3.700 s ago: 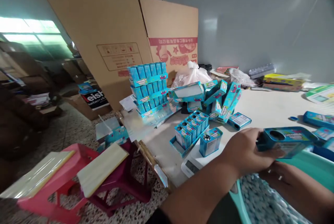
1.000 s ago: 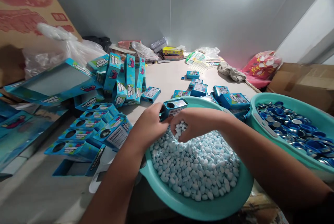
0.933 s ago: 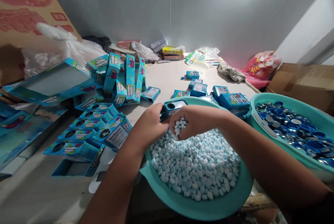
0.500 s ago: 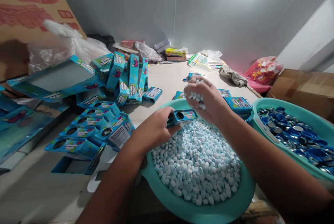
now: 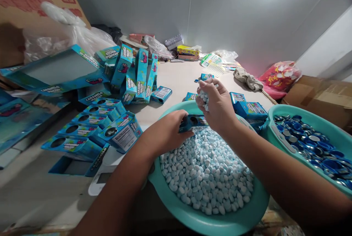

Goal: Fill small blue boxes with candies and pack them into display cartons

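Observation:
My left hand (image 5: 174,129) is closed around a small blue candy box (image 5: 198,120) whose top has a round dark hole. It holds the box low over the far part of a teal basin (image 5: 211,225) filled with pale blue and white candies (image 5: 209,177). My right hand (image 5: 216,100) is cupped around a handful of candies (image 5: 204,98), just above and beside the box. Its wrist covers part of the box's right end. The candies show between the curled fingers.
Several blue boxes with round holes (image 5: 82,129) stand in rows at left, beside a white scale (image 5: 96,188). Upright boxes (image 5: 141,74) lean behind them. A second teal basin (image 5: 291,144) at right holds blue and silver caps (image 5: 316,140). A grey cloth (image 5: 247,79) lies farther back.
My right hand has turned and come down closer to the box, still holding candies. The box now sits partly behind that hand. The view has shifted slightly.

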Motion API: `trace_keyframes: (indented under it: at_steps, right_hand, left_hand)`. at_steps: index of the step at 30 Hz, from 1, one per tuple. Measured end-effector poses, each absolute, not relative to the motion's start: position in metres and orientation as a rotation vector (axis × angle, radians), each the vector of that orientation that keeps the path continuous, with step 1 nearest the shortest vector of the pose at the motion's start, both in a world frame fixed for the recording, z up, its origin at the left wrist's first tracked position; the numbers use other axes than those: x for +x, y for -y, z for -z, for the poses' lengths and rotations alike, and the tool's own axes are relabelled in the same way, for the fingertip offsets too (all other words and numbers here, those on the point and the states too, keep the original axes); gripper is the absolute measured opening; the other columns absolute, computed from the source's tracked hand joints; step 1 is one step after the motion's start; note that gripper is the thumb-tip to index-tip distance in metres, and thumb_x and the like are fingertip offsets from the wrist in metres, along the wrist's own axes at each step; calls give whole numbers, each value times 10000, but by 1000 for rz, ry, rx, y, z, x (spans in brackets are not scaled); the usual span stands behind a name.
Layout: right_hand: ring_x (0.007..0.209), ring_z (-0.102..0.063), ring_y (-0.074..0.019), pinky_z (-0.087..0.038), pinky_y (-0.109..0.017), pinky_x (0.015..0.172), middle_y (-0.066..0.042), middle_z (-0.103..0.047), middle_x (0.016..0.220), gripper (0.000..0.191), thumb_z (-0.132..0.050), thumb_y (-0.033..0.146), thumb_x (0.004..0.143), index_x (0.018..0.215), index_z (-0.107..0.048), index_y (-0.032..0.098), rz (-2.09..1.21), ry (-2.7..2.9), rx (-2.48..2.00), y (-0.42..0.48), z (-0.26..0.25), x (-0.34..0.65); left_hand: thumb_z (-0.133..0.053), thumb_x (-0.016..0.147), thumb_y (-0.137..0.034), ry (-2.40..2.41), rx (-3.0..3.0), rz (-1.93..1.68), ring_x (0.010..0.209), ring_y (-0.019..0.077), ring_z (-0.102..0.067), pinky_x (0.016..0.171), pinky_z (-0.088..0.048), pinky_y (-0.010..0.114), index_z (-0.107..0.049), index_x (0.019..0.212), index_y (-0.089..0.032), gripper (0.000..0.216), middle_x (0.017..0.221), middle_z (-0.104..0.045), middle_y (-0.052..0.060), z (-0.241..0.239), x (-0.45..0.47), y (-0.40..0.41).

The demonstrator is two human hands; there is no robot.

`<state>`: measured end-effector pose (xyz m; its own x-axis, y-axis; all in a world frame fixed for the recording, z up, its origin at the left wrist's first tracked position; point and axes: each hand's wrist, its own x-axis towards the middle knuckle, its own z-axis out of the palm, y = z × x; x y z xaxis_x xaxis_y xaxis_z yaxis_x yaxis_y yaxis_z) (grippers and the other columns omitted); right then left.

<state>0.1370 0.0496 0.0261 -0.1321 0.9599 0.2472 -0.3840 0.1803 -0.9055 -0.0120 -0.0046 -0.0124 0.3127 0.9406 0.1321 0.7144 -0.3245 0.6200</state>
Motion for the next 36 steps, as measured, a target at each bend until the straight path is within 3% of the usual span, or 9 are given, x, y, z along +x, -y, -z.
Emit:
trace_keyframes:
  at_steps: [14,36]
  right_hand:
    - [458,-463,-44,-291,-190,389,65,-557,665,265,-787,300,769,787,-537,212,-1320,1161,-614,-44,-15,128]
    - [485,-440,-62,-277,-220,395,59,-507,703,353,-751,410,783,813,-441,245,-1236,1251,-740,-43,-13,130]
  left_hand:
    - [-640,822,-438,-1481,2173,-623,928,269,-638,727,-478,381,-608,1067,-213,334,1032,-687,71,9,-13,5]
    - [-634,818,-424,-1446,2195,-673,936,276,-636,751,-489,388,-604,1050,-209,318,1069,-680,89,14,-13,4]
